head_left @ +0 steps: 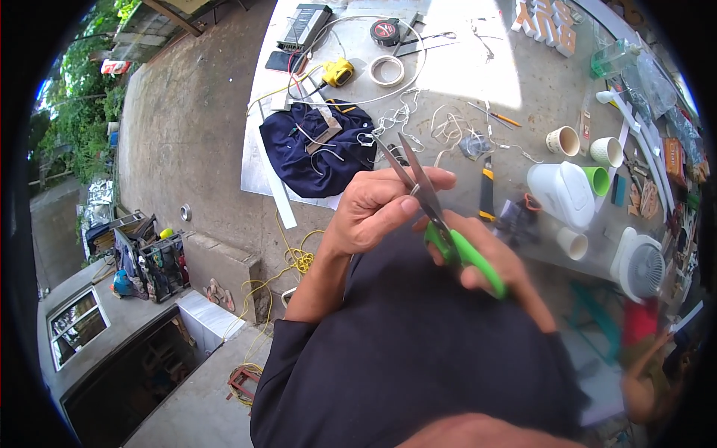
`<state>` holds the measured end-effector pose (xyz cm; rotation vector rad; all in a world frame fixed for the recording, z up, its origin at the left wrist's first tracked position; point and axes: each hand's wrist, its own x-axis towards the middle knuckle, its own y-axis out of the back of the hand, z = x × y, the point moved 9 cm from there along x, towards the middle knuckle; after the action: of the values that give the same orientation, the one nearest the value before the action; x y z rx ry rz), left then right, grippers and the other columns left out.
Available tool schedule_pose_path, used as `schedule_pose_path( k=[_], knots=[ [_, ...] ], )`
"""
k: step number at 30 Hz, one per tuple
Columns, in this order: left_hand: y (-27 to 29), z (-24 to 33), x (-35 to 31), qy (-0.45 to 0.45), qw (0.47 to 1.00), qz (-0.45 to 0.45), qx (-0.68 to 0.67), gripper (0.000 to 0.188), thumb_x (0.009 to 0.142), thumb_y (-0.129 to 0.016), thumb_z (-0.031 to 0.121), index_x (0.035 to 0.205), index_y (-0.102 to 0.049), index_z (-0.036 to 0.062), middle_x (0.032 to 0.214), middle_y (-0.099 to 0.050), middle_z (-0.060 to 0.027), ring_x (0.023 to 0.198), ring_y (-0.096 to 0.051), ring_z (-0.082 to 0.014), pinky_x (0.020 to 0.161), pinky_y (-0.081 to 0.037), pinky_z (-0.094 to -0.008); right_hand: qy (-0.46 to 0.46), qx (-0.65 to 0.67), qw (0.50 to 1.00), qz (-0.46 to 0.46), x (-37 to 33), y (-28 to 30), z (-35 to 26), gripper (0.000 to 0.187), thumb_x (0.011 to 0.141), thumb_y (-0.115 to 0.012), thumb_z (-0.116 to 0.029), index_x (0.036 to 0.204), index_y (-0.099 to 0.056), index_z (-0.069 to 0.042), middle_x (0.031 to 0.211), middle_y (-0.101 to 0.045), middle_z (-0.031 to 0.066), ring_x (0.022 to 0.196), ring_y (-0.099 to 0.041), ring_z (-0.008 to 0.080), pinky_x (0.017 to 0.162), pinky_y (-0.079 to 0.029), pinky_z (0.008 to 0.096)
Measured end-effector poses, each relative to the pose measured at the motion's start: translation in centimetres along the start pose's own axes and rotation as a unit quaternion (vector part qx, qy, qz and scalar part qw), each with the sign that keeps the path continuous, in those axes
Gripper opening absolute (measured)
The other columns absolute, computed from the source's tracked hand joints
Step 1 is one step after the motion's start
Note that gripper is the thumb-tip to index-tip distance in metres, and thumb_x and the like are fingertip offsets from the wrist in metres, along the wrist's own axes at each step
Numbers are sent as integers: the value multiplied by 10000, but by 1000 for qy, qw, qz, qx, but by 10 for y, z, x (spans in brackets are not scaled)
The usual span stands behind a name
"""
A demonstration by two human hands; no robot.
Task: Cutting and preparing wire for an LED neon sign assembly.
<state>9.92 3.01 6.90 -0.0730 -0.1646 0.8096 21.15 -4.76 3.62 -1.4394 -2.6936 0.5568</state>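
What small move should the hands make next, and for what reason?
Probably the left hand should first draw its extended index finger clear of the scissors in the right hand. The blades stand apart, and that finger crosses right at them; whether it lies between or behind them, I cannot tell.

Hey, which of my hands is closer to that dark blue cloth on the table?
Left. Your left hand is just below the dark blue cloth, toward its right side; your right hand, holding green-handled scissors, is farther off, lower right.

1 head-worn fisheye (close by) looks down.
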Motion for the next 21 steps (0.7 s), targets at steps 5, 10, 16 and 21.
schedule_pose_path(
  k=[5,10,16,21],
  knots=[
    [-3,2,0,-16,1000,-25,7,322,966,-538,123,1070,-707,-131,1253,-649,-315,1141,-677,-408,1001,-533,-465,5,-6,1000,-7,0,-1,-1,1084,694,-667,-873,1326,-550,-1,774,-550,36,676,-549,150,617,-427,317],
    [-1,-2,-1,-1,1000,-12,3,320,968,-542,123,1065,-707,-134,1263,-643,-317,1152,-671,-408,1007,-530,-467,3,-14,1000,-4,0,0,-1,1085,693,-662,-879,1320,-551,0,776,-548,37,680,-551,154,621,-430,321],
    [0,-2,-1,-3,1000,-9,-11,323,969,-541,115,1096,-702,-134,1283,-626,-329,1181,-653,-418,1027,-517,-473,-1,-9,1000,9,1,2,1,1082,675,-675,-881,1287,-570,5,762,-541,32,677,-539,144,616,-422,316],
    [1,-2,-1,-2,1000,-4,-10,274,974,-533,105,880,-687,-100,1314,-591,-360,1221,-622,-441,1059,-486,-512,2,-15,999,47,0,7,1,853,731,-813,-670,1211,-612,7,689,-538,2,611,-505,110,578,-400,287]
  ],
)
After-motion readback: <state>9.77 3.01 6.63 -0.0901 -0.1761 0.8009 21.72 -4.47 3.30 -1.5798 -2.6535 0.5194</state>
